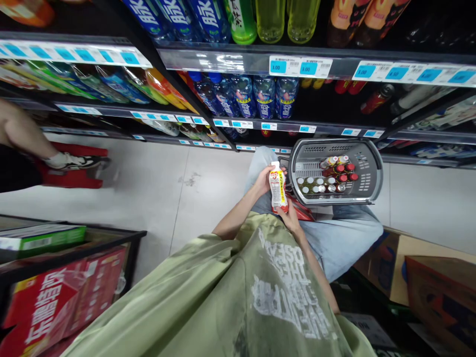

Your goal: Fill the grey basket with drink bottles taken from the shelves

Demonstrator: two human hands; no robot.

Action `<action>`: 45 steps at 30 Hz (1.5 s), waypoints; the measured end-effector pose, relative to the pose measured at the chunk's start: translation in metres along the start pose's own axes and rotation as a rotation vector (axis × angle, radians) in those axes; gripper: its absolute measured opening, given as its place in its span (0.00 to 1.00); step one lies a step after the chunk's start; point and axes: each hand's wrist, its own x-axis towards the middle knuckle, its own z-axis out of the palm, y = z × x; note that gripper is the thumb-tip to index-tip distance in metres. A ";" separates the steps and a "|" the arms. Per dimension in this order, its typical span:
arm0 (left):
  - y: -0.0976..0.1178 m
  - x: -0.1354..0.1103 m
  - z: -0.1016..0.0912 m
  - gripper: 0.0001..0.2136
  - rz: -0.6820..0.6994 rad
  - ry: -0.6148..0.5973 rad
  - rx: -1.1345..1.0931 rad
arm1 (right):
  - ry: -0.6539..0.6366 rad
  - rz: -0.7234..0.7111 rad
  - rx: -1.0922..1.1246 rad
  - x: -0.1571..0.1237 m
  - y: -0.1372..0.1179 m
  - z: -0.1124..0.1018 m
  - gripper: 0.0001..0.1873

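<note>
A white plastic drink bottle point(277, 191) with a red and yellow label is held between my two hands over my lap. My left hand point(265, 179) is closed around its upper part, just under the white cap. Lower down, my right hand point(290, 216) grips the bottle near its base. Right beside them stands a grey shopping basket point(378, 171). Inside it are several bottles with red caps point(339, 169), several with pale caps point(312, 184), and a few cans lying among them.
Shelves of drinks run along the front, with blue-labelled bottles point(265, 96) on a lower level and price tags point(300, 66) on the edges. At left, another person's leg point(26, 126) rests by a red stool point(74, 181). Cardboard boxes point(439, 287) stand behind right, red cartons point(70, 297) at left.
</note>
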 end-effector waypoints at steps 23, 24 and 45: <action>0.004 -0.008 0.009 0.11 0.046 -0.063 -0.010 | 0.002 -0.004 0.077 0.001 -0.001 0.000 0.33; 0.004 -0.009 0.010 0.10 0.045 -0.058 -0.013 | 0.002 -0.005 0.077 0.002 -0.001 0.000 0.33; 0.000 0.001 -0.003 0.10 0.088 -0.091 0.019 | 0.056 0.077 0.165 0.003 0.005 0.001 0.34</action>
